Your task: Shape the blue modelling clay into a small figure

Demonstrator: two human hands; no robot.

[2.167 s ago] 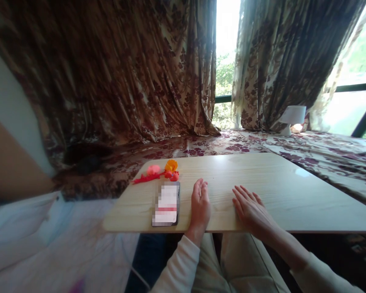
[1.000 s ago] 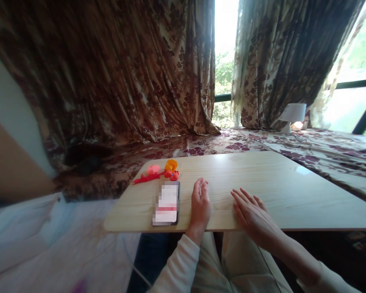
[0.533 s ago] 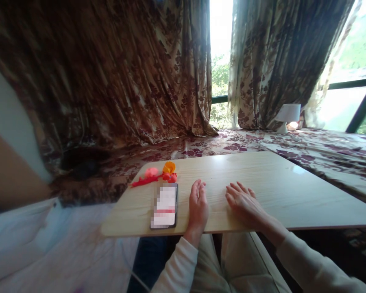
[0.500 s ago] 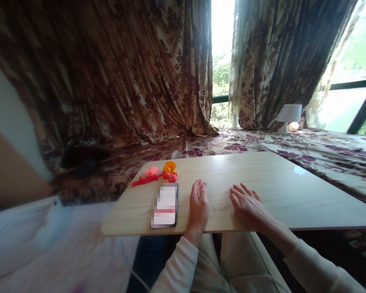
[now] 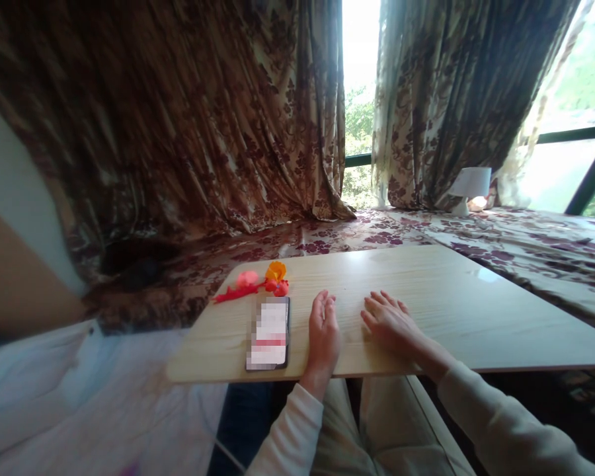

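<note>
My left hand (image 5: 324,334) rests on its edge on the pale wooden tabletop (image 5: 451,291), palm turned inward, with the fingers stretched out and nothing in it. To its left lies a phone (image 5: 272,334) with a lit, partly blurred screen. Palm down on the same board is my right hand (image 5: 389,322), its fingers slightly spread and holding nothing. A gap of bare wood separates the two hands. Beyond the phone lie an orange flower-like piece (image 5: 276,271), a round pinkish-red piece (image 5: 248,278) and a long red piece (image 5: 235,293).
Behind the board spreads a floral cloth (image 5: 322,238) in front of patterned curtains (image 5: 258,119). A small white lamp (image 5: 471,185) stands at the back right near the window. Pale bedding (image 5: 104,396) lies at the left, and my legs are under the board's near edge.
My right hand has slid left and slightly away from me across the board, nearer to my left hand. The left hand, phone and coloured pieces stay where they were.
</note>
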